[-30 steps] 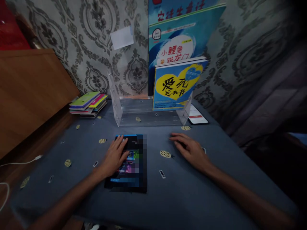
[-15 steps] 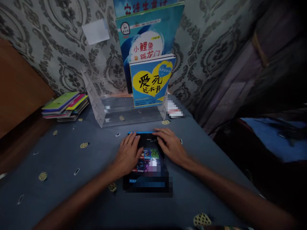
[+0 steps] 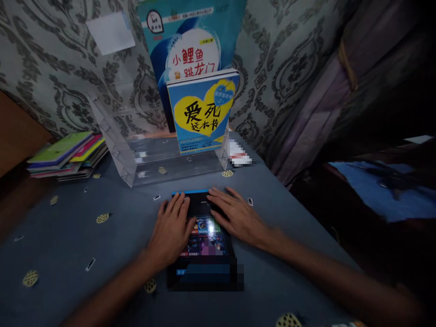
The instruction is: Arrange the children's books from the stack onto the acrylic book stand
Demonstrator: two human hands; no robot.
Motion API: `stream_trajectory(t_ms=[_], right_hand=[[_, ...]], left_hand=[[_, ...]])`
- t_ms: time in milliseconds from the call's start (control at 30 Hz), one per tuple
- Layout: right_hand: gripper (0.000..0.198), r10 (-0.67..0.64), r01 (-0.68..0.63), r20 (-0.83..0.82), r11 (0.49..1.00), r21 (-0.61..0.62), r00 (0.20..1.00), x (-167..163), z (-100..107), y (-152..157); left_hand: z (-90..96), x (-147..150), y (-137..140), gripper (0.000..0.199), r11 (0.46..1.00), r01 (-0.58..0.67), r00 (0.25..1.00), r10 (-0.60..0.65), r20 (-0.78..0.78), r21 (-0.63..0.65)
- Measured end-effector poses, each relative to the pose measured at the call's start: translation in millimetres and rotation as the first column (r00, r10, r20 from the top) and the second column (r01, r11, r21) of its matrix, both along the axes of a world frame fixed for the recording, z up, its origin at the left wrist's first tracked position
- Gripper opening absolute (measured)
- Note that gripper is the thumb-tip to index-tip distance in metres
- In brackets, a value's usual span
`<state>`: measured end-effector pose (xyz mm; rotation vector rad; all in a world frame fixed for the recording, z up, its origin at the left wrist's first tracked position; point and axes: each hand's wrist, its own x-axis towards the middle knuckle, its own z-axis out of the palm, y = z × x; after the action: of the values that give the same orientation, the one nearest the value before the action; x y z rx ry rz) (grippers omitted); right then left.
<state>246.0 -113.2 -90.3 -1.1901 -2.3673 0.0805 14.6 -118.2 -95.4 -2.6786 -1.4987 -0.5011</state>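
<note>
A dark book (image 3: 199, 245) with a glossy cover lies flat on the table. Its face has a grid of small colourful pictures and a blue strip at the far edge; the near part is blurred out. My left hand (image 3: 172, 225) rests palm down along its left side, fingers stretched toward the far edge and thumb over the pictures. On the opposite side, my right hand (image 3: 235, 213) lies over the far right corner with fingers spread. Neither hand grips the book. My palms and the book's covered side edges are hidden.
Behind the book stands a clear plastic rack (image 3: 131, 175) holding a blue-and-yellow book (image 3: 204, 113) and a taller teal book (image 3: 194, 34). Stacked thin books (image 3: 61, 154) lie at the left. The patterned tablecloth (image 3: 126, 245) ends at the right, beside a dark curtain (image 3: 316, 86).
The camera view has shifted, moving the rack and stacked books leftward in the picture. My right hand's fingers are more spread over the book's corner. My left hand stays on its left side.
</note>
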Motion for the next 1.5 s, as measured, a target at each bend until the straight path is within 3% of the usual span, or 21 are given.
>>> stream_trajectory(t_ms=[267, 600, 733, 1000, 1167, 1367, 1500], right_hand=[[0.035, -0.068, 0.067, -0.064, 0.998, -0.013, 0.996, 13.8, -6.2, 5.8], [0.037, -0.088, 0.087, -0.020, 0.994, -0.063, 0.996, 12.4, -1.0, 5.0], [0.039, -0.075, 0.077, 0.021, 0.993, -0.094, 0.997, 11.7, 0.7, 10.8], [0.042, -0.015, 0.018, 0.025, 0.991, -0.135, 1.000, 11.8, -3.8, 33.0], [0.043, -0.016, 0.010, -0.042, 0.990, -0.140, 0.999, 13.5, -9.2, 31.5], [0.043, -0.019, 0.011, -0.054, 0.990, -0.143, 0.998, 12.6, -8.5, 30.6], [0.041, -0.010, 0.002, -0.060, 0.991, -0.131, 0.998, 13.7, -6.6, 30.2]], left_hand=[[9.7, -0.3, -1.8, 0.050, 1.000, -0.010, 0.998, 0.009, -0.056, -0.015], [15.8, -2.3, 1.7, 0.052, 1.000, -0.003, 0.993, 0.003, -0.114, 0.006], [19.3, 1.9, 4.1, 0.048, 0.998, 0.059, 0.990, -0.061, -0.124, -0.020], [15.3, 15.1, 16.4, 0.042, 0.978, 0.199, 0.980, -0.200, 0.003, -0.064], [23.2, 26.3, -9.9, 0.039, 0.923, 0.366, 0.931, -0.365, 0.033, -0.122], [35.1, 32.3, -50.5, 0.040, 0.782, 0.586, 0.799, -0.602, -0.013, -0.214], [30.2, 32.8, -58.0, 0.040, 0.793, 0.593, 0.794, -0.605, -0.064, -0.138]])
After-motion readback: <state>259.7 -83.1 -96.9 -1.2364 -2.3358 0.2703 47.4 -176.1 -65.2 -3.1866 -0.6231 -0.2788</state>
